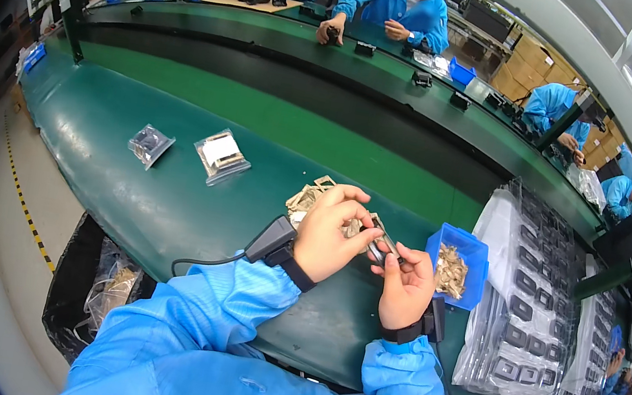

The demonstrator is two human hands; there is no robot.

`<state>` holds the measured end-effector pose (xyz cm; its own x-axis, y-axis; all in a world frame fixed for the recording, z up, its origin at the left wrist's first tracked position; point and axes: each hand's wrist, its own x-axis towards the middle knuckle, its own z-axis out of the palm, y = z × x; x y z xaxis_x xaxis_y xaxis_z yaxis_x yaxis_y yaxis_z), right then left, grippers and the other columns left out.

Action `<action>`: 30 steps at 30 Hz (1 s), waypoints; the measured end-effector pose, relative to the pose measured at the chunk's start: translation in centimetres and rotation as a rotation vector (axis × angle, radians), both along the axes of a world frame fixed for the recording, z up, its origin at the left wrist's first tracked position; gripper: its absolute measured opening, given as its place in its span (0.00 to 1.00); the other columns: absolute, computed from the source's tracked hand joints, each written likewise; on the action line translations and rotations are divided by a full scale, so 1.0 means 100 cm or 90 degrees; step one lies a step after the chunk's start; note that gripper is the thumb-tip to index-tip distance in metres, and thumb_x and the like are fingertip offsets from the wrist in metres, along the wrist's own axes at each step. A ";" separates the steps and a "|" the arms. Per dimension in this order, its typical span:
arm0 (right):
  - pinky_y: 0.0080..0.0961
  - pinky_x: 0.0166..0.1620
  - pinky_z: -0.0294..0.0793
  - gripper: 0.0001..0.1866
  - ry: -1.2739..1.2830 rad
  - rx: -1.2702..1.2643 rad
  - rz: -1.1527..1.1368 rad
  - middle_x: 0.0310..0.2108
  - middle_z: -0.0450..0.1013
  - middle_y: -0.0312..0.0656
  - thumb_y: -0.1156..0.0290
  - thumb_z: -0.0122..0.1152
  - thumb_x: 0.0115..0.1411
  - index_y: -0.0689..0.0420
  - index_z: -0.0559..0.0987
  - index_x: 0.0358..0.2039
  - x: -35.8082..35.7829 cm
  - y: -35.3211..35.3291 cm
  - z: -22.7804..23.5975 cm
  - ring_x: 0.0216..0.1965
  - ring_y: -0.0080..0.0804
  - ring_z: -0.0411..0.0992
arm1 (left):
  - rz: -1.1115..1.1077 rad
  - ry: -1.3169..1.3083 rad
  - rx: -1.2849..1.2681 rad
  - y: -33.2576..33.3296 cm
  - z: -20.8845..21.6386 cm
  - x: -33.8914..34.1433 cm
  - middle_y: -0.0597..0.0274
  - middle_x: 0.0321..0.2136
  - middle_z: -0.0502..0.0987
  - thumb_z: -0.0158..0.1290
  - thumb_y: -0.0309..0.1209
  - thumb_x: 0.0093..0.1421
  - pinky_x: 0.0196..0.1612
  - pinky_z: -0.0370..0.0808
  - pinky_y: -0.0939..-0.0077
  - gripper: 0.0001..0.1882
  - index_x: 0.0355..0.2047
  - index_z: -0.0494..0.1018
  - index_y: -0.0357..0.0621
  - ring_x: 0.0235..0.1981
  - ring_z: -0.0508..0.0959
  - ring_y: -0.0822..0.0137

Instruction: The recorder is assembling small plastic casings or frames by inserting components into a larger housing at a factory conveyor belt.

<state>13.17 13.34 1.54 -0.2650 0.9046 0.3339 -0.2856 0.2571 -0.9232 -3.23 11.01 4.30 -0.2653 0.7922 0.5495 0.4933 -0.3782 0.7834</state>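
Both hands work close together above the counter [95, 131]. Right hand [406, 293]: thumb and fingers clamped on a small dark part [386, 243], held at a tilt between the two hands. Left hand [333, 235]: thumb and index finger brought together at the part's left end; whether they pinch it cannot be told, as the fingers cover the contact.

Just beyond and left of the left hand: loose pile of tan frames [304, 197], partly hidden by that hand. Well to the left of it: two clear bags, the nearer with pale contents [221, 154], the farther with dark contents [150, 145].

Just right of the right hand: blue bin [476, 282] holding small tan pieces [451, 270]. Farther right: clear trays [519, 300] bearing rows of dark frames.
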 end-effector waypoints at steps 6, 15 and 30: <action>0.27 0.53 0.76 0.15 -0.012 0.058 0.058 0.53 0.72 0.49 0.87 0.55 0.62 0.64 0.75 0.49 0.004 -0.006 -0.002 0.55 0.38 0.73 | -0.099 -0.224 -0.038 0.000 -0.005 0.000 0.54 0.53 0.66 0.60 0.21 0.56 0.41 0.81 0.76 0.05 0.33 0.77 0.37 0.46 0.76 0.67; 0.26 0.51 0.77 0.17 -0.006 0.033 0.099 0.49 0.74 0.50 0.87 0.57 0.61 0.64 0.73 0.51 0.008 -0.011 0.008 0.51 0.36 0.75 | -0.081 -0.031 0.042 0.003 -0.005 -0.006 0.51 0.50 0.67 0.57 0.21 0.56 0.43 0.77 0.73 0.05 0.34 0.73 0.38 0.47 0.74 0.62; 0.16 0.31 0.74 0.16 0.270 0.029 -0.243 0.40 0.71 0.44 0.67 0.43 0.72 0.62 0.69 0.53 0.063 0.029 0.049 0.33 0.25 0.72 | -0.144 0.238 0.085 0.037 0.015 0.079 0.51 0.29 0.75 0.55 0.24 0.56 0.37 0.74 0.59 0.05 0.32 0.71 0.38 0.34 0.76 0.48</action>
<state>19.45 16.27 6.40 0.2439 0.8917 0.3812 -0.5079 0.4523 -0.7331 4.68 14.69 5.78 0.1427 0.7237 0.6752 0.6261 -0.5944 0.5047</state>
